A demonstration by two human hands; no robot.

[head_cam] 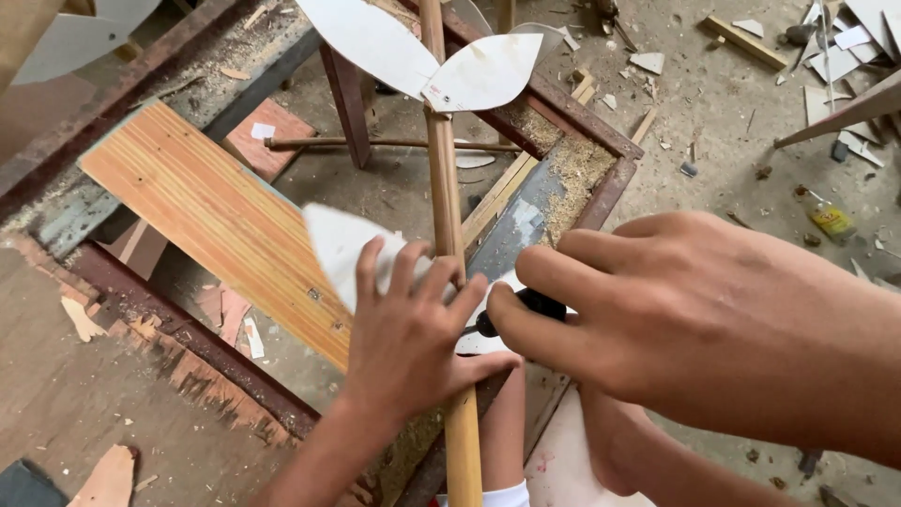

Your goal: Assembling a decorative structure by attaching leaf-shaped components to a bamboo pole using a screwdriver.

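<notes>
Press your left hand [413, 329] flat, fingers spread, on the white leaf-shaped cutout [343, 246] against the round wooden pole [446, 202]; keep your right hand [657, 310] clenched steady around the black-handled tool [521, 305].

- We see two bare hands: the left hand [405, 340] and the right hand [657, 310], with no gloves on them.
- We find no ring on any finger that shows, and no watch or band on either wrist.
- Both forearms are uncovered as far as the picture edge, so we see no sleeve on them.
- The fingernails on the left hand are short and plain, without any polish.
- The right hand looks much bigger in the view because it is closer to the camera.
- Below the hands we see a bare leg [504, 422], and at its lower end a white cloth edge [507, 495], maybe a sock; we cannot tell.
</notes>
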